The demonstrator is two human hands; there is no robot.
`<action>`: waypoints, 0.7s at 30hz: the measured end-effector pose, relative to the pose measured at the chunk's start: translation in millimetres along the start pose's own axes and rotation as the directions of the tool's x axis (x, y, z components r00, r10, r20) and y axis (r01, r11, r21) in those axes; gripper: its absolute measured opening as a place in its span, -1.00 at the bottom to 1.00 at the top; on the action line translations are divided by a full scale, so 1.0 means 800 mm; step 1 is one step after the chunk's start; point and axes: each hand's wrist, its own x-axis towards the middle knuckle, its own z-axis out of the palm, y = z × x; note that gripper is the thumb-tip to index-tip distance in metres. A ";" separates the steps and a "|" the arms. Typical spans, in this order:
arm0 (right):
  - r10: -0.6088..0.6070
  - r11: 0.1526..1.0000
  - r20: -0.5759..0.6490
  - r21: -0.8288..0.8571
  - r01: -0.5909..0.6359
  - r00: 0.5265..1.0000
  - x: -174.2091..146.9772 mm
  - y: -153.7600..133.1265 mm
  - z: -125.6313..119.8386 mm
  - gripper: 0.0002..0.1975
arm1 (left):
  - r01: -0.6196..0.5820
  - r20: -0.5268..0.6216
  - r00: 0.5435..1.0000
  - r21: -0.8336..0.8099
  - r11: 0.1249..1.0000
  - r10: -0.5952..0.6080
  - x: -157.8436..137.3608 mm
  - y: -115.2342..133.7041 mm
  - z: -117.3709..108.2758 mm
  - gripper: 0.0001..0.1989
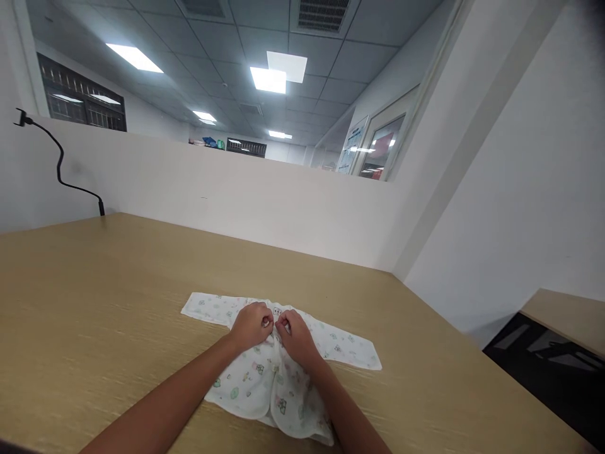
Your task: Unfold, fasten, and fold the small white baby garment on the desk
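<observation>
Two hands pinch white printed shirt near neckline; neck label illegibly small.

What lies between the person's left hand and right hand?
In the head view, part of the white printed garment lies between the left hand and the right hand, near its front opening.

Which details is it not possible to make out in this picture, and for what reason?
In the head view:
- Whether the left hand and right hand hold a fastener: hidden by the hands themselves.
- Part of the printed garment: covered by the right forearm.
- Wall poster text: too small, blurred.
- Dark object: cut off by the right edge.
</observation>
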 end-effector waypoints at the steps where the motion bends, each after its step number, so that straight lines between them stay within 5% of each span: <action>1: -0.002 1.000 -0.002 -0.016 0.002 1.000 0.001 0.002 0.002 -0.89 | -0.005 0.003 1.000 0.008 1.000 0.005 0.000 0.001 -0.001 -0.88; 6: 0.051 0.996 -0.075 -0.064 -0.056 0.996 0.007 0.005 0.015 -0.86 | -0.030 0.018 0.999 0.047 0.998 0.030 0.002 0.002 -0.003 -0.86; 10: 0.130 0.991 -0.099 0.055 -0.125 0.987 0.005 0.006 0.004 -0.84 | -0.039 0.000 0.999 0.064 0.997 0.039 -0.007 0.001 -0.001 -0.83; 14: 0.016 0.990 0.018 0.138 -0.018 1.000 -0.012 0.007 -0.024 -0.76 | -0.124 0.007 0.992 0.100 0.987 0.124 -0.022 0.003 -0.004 -0.81; 21: -0.173 0.982 0.070 -0.058 0.177 0.982 -0.028 -0.003 -0.026 -0.56 | -0.165 0.054 0.986 0.179 0.970 0.158 -0.036 0.007 -0.016 -0.82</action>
